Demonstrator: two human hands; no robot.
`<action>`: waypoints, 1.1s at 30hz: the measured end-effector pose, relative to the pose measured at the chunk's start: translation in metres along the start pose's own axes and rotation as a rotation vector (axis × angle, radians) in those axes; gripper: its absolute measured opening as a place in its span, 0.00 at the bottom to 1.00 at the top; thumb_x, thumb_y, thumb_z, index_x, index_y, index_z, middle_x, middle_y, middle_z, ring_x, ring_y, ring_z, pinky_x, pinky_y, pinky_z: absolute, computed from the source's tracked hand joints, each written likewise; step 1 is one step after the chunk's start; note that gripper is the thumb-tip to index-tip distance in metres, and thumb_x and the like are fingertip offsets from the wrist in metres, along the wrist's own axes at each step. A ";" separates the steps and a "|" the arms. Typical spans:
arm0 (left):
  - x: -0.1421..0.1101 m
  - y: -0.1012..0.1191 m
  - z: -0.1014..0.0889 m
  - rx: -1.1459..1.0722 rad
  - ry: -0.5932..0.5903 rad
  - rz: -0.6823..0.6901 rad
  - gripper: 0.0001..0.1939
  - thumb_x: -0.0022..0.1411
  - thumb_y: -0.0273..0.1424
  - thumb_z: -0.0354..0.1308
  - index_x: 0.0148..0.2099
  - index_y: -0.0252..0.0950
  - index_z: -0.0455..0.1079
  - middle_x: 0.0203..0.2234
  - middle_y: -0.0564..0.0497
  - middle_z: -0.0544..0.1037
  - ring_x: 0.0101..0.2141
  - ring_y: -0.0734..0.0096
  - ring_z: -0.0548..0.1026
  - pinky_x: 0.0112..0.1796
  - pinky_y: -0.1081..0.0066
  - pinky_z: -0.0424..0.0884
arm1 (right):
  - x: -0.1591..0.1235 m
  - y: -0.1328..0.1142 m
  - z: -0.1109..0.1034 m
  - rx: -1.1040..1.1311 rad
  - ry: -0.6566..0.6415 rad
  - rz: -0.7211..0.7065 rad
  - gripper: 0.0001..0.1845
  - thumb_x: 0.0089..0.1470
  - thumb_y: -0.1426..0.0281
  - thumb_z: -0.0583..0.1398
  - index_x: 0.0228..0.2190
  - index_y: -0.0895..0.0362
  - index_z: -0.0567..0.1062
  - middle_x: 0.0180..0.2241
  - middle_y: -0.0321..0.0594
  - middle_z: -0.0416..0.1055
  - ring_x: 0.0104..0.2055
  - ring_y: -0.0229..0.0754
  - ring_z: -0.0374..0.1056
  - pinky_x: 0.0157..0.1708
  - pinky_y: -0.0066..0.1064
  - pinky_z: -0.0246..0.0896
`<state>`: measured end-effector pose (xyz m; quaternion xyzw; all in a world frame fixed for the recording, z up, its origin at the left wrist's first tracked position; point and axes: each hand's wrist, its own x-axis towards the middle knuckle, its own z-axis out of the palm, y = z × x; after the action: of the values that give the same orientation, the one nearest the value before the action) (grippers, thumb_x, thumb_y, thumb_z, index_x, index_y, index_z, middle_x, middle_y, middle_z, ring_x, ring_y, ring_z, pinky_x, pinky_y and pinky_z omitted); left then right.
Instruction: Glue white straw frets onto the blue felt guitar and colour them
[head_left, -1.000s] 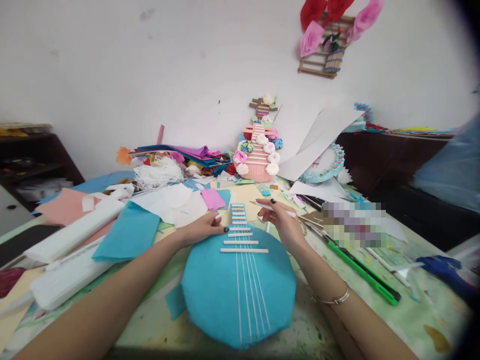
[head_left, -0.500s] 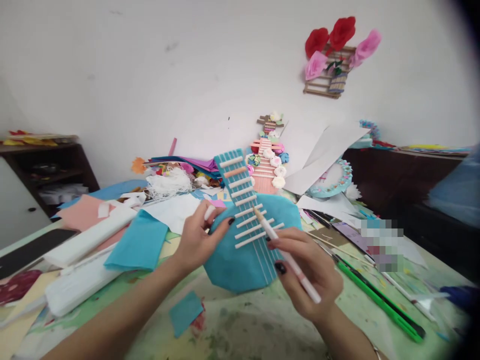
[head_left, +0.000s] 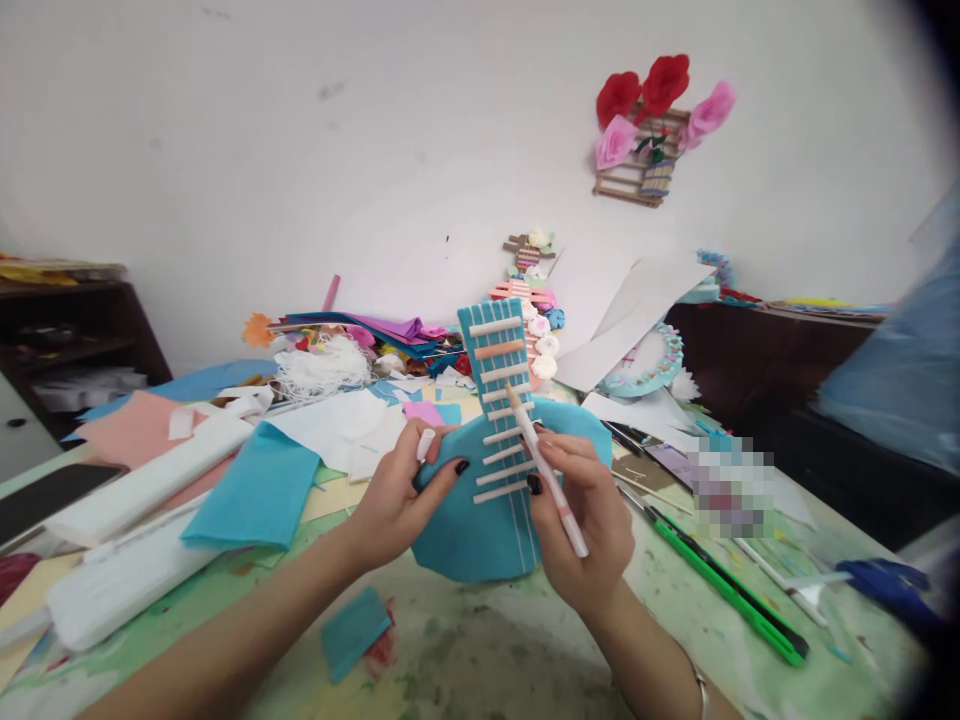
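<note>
A blue guitar-shaped craft (head_left: 457, 535) stands almost upright above the table, white lines running along its neck and short rods crossing it. One rod (head_left: 499, 350) is peach; the others are white. My left hand (head_left: 394, 490) is closed on the craft's left edge, thumb in front, with a small white cap (head_left: 425, 444) also between its fingers. In my right hand (head_left: 589, 510) is a white marker (head_left: 555, 490), gripped like a pen. Its beige tip is at the white rods on the upper neck; whether it touches them I cannot tell.
Folded blue paper (head_left: 259, 490) and white glue guns or similar white tools (head_left: 135, 575) lie left. A green utility knife (head_left: 727, 585) and blue-handled scissors (head_left: 885, 590) are at right. A blue scrap (head_left: 354, 632) lies in front. White string (head_left: 319, 365) and decorated crafts stand behind.
The craft has turned more upright. My right hand has brought the marker tip further up the neck, to a higher rod. My left hand keeps its hold; the view has shifted slightly.
</note>
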<state>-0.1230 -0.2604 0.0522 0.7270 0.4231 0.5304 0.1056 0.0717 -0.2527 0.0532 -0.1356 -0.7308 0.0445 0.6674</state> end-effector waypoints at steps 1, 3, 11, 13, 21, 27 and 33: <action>0.000 -0.001 0.001 -0.001 0.000 0.000 0.13 0.65 0.33 0.52 0.32 0.42 0.49 0.27 0.57 0.64 0.25 0.75 0.62 0.26 0.74 0.61 | 0.001 0.000 0.000 -0.013 -0.008 -0.007 0.23 0.55 0.81 0.56 0.51 0.52 0.69 0.44 0.47 0.72 0.50 0.50 0.69 0.50 0.52 0.67; -0.001 -0.003 0.002 -0.006 0.001 0.001 0.13 0.65 0.33 0.52 0.32 0.42 0.49 0.26 0.57 0.62 0.25 0.75 0.62 0.26 0.74 0.60 | 0.002 -0.001 -0.001 -0.046 -0.033 -0.026 0.23 0.55 0.81 0.56 0.52 0.52 0.69 0.44 0.47 0.73 0.49 0.50 0.70 0.48 0.51 0.68; -0.002 -0.005 0.002 -0.056 -0.011 -0.014 0.13 0.67 0.36 0.51 0.32 0.42 0.50 0.24 0.58 0.59 0.24 0.74 0.62 0.26 0.73 0.62 | 0.001 0.002 -0.001 -0.117 0.001 0.008 0.24 0.56 0.80 0.56 0.53 0.51 0.68 0.47 0.47 0.72 0.50 0.50 0.68 0.47 0.48 0.69; -0.001 -0.006 0.002 -0.072 -0.015 -0.028 0.13 0.67 0.36 0.51 0.32 0.42 0.50 0.24 0.58 0.58 0.24 0.74 0.61 0.26 0.74 0.61 | 0.000 0.003 -0.001 -0.117 0.029 0.024 0.24 0.57 0.81 0.55 0.53 0.51 0.68 0.47 0.47 0.71 0.51 0.50 0.68 0.47 0.47 0.69; 0.000 -0.006 0.002 -0.091 -0.027 -0.056 0.14 0.67 0.35 0.51 0.32 0.42 0.49 0.24 0.58 0.56 0.24 0.75 0.59 0.25 0.75 0.61 | 0.003 0.001 -0.001 -0.114 0.006 0.010 0.24 0.56 0.81 0.56 0.52 0.52 0.69 0.46 0.47 0.72 0.50 0.49 0.68 0.47 0.46 0.68; 0.001 -0.003 0.003 -0.094 -0.024 -0.054 0.14 0.66 0.34 0.52 0.32 0.42 0.49 0.24 0.58 0.57 0.24 0.75 0.60 0.25 0.75 0.61 | 0.004 0.001 -0.001 -0.138 -0.003 -0.024 0.23 0.55 0.82 0.56 0.51 0.52 0.69 0.45 0.47 0.72 0.49 0.48 0.69 0.46 0.45 0.69; 0.001 -0.001 0.002 -0.134 -0.032 -0.073 0.15 0.66 0.34 0.52 0.32 0.41 0.48 0.25 0.58 0.56 0.24 0.76 0.58 0.26 0.75 0.61 | 0.002 0.001 -0.002 -0.162 -0.050 -0.044 0.22 0.56 0.80 0.57 0.51 0.53 0.69 0.44 0.47 0.73 0.48 0.49 0.70 0.46 0.46 0.70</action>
<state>-0.1217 -0.2581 0.0518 0.7106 0.4111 0.5419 0.1802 0.0734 -0.2511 0.0555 -0.1719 -0.7514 -0.0260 0.6365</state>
